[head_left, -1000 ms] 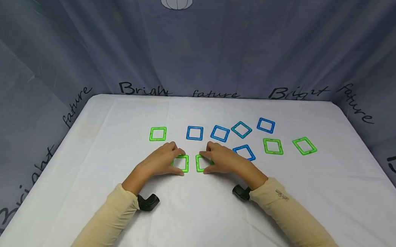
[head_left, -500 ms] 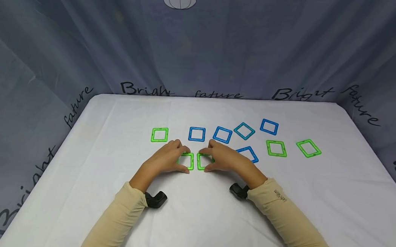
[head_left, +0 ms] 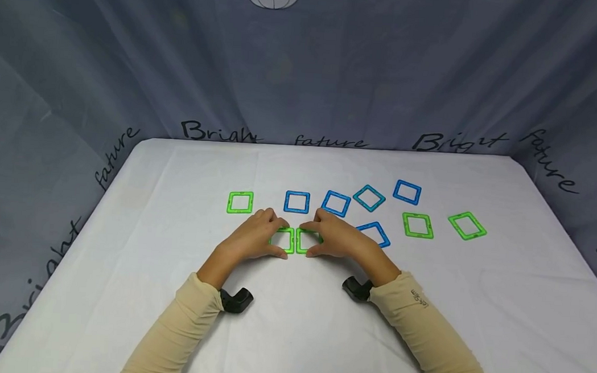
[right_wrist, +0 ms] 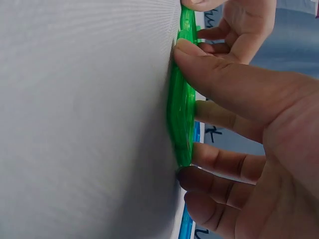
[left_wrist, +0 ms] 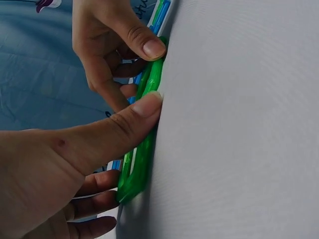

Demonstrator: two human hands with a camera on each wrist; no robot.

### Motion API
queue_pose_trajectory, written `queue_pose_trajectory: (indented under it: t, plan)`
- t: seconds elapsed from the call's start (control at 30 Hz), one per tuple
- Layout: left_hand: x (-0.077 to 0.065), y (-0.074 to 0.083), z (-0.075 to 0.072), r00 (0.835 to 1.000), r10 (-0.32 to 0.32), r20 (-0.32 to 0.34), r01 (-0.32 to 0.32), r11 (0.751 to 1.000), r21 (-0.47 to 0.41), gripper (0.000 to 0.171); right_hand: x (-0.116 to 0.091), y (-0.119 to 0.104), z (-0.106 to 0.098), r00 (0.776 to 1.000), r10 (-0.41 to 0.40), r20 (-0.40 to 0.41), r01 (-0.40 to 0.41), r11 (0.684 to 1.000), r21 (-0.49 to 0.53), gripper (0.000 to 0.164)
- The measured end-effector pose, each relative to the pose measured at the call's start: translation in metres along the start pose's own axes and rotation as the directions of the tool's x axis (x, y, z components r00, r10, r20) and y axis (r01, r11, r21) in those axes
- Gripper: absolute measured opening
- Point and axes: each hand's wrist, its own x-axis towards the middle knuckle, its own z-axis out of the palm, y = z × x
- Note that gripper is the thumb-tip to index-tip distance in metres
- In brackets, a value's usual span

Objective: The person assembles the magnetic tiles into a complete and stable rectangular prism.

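In the head view my left hand [head_left: 252, 236] grips a green square magnetic tile [head_left: 292, 241] between thumb and fingers, across its near and far edges. My right hand [head_left: 340, 238] grips a second green magnetic tile [head_left: 298, 242] the same way, from the right. Both tiles lie flat on the white cloth, their facing edges side by side with barely a gap. The left wrist view shows the left thumb on the near edge of its green tile [left_wrist: 142, 164]. In the right wrist view the right thumb presses the edge of its tile [right_wrist: 180, 109]. Each hand hides its tile's outer side.
Behind the hands lie several blue tiles, among them one blue tile [head_left: 296, 210] straight ahead and another [head_left: 407, 201] farther right. A green tile [head_left: 239, 211] lies at left, two more [head_left: 417, 235] at right. The white-covered table [head_left: 289, 334] ends at a grey curtain [head_left: 305, 84].
The two green tiles have come closer together, the left hand sliding its tile rightward and slightly away; the gap between them has nearly closed. The head view has shifted slightly.
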Motion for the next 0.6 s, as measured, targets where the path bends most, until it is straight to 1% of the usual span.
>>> queue_pose_trajectory:
  t: [0.23, 0.43, 0.6]
  plan:
    - [0.0000, 0.0012, 0.0013, 1.000, 0.009, -0.017, -0.008, 1.000, 0.027, 0.064, 0.0013, 0.0004, 0.0008, 1.000, -0.008, -0.004, 0.008, 1.000, -0.012, 0.063]
    - [0.0004, 0.0009, 0.0016, 1.000, 0.008, -0.027, -0.008, 1.000, 0.025, 0.065, 0.0013, 0.0004, 0.0008, 1.000, -0.008, -0.010, 0.008, 1.000, -0.012, 0.062]
    - [-0.0004, -0.0010, 0.0011, 0.998, 0.041, -0.044, -0.041, 0.999, 0.007, 0.064, 0.0007, 0.0004, 0.0013, 1.000, -0.007, -0.010, 0.007, 1.000, -0.014, 0.062]
